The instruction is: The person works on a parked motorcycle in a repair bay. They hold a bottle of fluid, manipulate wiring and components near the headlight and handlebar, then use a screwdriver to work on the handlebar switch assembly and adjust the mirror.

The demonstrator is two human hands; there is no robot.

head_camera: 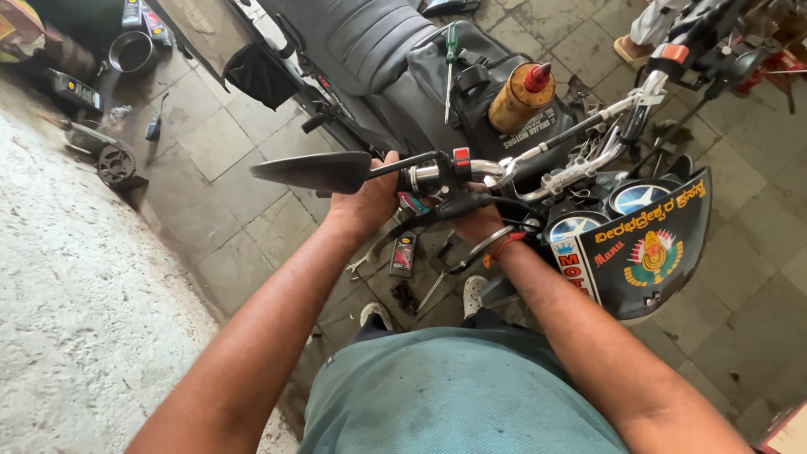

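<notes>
We have both hands on the near end of the motorcycle's handlebar [504, 168]: our left hand [366, 202] is clenched around the grip beside the black switch housing [450, 164], just under the stem of the mirror [315, 171], and our right hand [479, 220] is closed around the black lever and cable just below the bar. The bar looks like rigid metal that will not flex, so we judge the rubber grip the surest hold. The mirror looks fragile and the chrome likely slick, so neither seems a good place to hold.
</notes>
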